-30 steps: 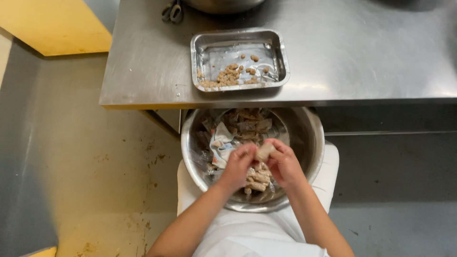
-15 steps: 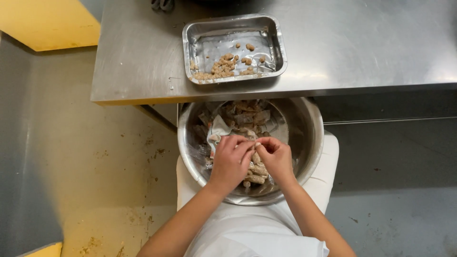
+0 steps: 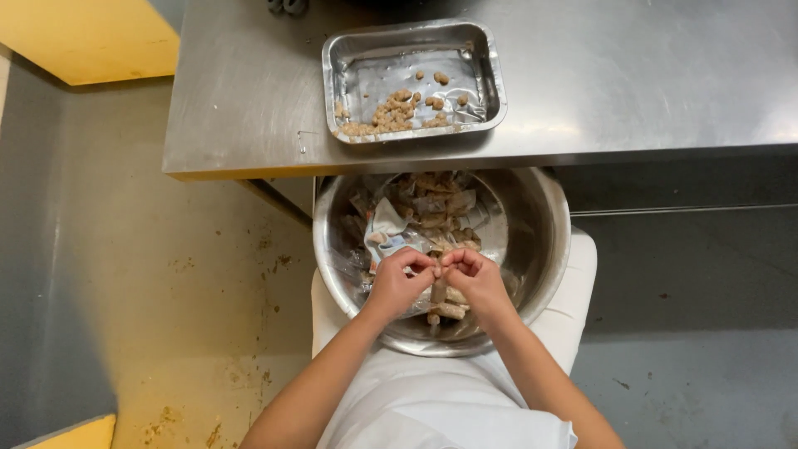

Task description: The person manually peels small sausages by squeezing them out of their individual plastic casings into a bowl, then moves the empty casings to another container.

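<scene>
A large round steel bowl (image 3: 544,241) rests on my lap, half under the table edge. It holds several brownish wrapped pieces (image 3: 432,208) and torn wrappers. My left hand (image 3: 397,283) and my right hand (image 3: 475,281) meet over the bowl's near side, fingertips pinched together on one small brown piece (image 3: 438,271) between them. More pieces lie under my hands. A rectangular steel tray (image 3: 349,62) on the table beyond the bowl carries a scatter of small unwrapped brown bits (image 3: 391,112).
The steel table (image 3: 648,75) runs across the top of the view, its front edge above the bowl. A stained concrete floor (image 3: 166,274) lies to the left. A yellow panel (image 3: 83,37) sits at the upper left. Dark scissor handles (image 3: 287,7) peek at the table's top.
My hands have come closer together, from holding a pale piece up to pinching a small one between the fingertips. The view has shifted a little, so the tray sits lower in frame.
</scene>
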